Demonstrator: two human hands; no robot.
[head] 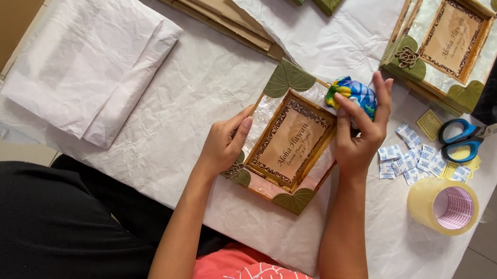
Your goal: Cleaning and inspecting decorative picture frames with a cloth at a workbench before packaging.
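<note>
Two bare hands hold a rectangular wooden picture frame (290, 138) with pearly shell inlay and green leaf corners, tilted on the paper-covered worktop (194, 90).

The left hand (224, 145) has its grip clamped on the frame's edge at nine o'clock, thumb lying over the shell border; the right hand (361, 130) closes its grip around a blue, green and yellow crumpled cloth (351, 95), pressed against the frame's corner at two o'clock. A stack of matching leaf-cornered frames (450, 35) sits farther out at two o'clock, and a folded bundle of white tissue paper (90, 64) lies at ten o'clock. At four o'clock, beside the right wrist, small blue-and-white sachets (410, 156) are scattered (quite a heap), with blue-handled scissors (461, 139) just past them and a roll of clear packing tape (443, 205) nearer the worktop's edge.
</note>
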